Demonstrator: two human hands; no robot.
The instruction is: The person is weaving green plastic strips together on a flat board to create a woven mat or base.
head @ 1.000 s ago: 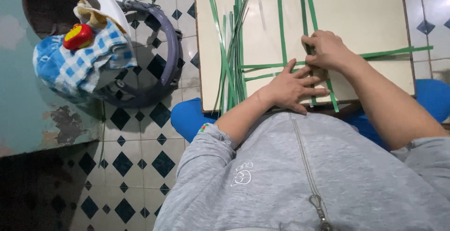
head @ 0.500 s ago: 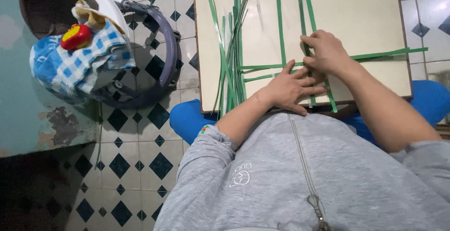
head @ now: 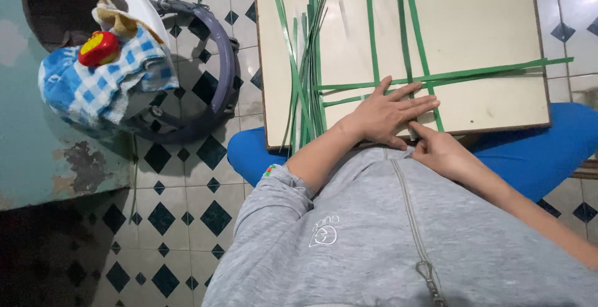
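Note:
A cream square board [head: 486, 26] rests across my lap, with long green strips [head: 370, 39] laid on it. Some run away from me and two cross them sideways [head: 498, 71]. A loose bundle of strips [head: 305, 95] lies along the board's left side. My left hand [head: 392, 110] lies flat on the crossing strips near the front edge, fingers spread. My right hand [head: 439, 148] sits just off the board's near edge. Its index finger touches the edge under my left little finger and its other fingers are curled. Whether it pinches a strip end is hidden.
A blue seat [head: 536, 151] shows under the board on both sides. To the left, on the black-and-white tiled floor [head: 187, 207], stands a round appliance with a dark ring [head: 221, 89]. A blue checked cloth [head: 99, 86] and a red round object [head: 98, 47] lie on it.
My right hand has drawn back from the strip crossing on the board to the near edge. My left hand has stayed flat on the strips.

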